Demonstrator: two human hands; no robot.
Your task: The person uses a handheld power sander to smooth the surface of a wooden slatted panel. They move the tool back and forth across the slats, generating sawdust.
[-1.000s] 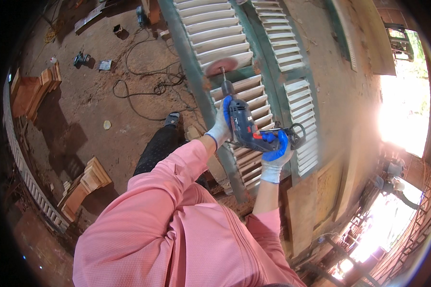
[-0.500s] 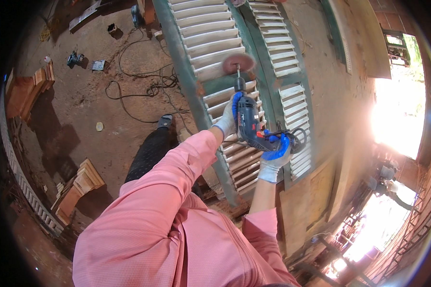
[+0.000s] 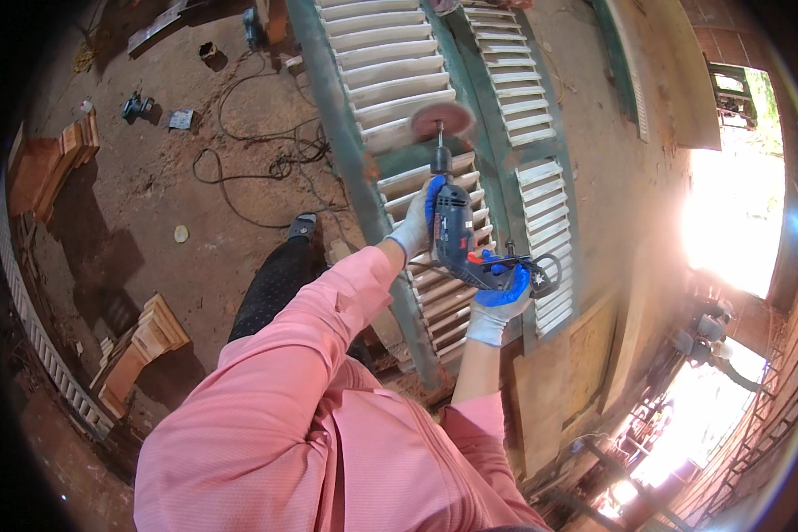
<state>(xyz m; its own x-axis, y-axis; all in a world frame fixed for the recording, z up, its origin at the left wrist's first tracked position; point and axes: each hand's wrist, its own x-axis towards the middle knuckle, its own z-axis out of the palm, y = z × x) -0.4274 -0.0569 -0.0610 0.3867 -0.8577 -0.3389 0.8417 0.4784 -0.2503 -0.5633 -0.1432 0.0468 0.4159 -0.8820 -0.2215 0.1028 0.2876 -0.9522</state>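
The left grip (image 3: 417, 220), in a white knit glove with a blue coated palm, is wrapped round the front body of one dark blue corded power drill (image 3: 453, 222). The right grip (image 3: 503, 303), gloved alike, is closed round its rear handle; the finger on the trigger cannot be made out. One round reddish-brown sanding disc (image 3: 443, 119), blurred, sits on the drill's shaft over the left of two green-framed louvred shutters with pale slats, near its middle rail; contact cannot be told. The right shutter (image 3: 516, 84) lies just beside it. The left arm, in a pink sleeve (image 3: 279, 332), slants up and rightward; the right forearm rises nearly straight. Two stepped wooden mouldings (image 3: 142, 350) rest on the dirt floor (image 3: 186, 182) at left.
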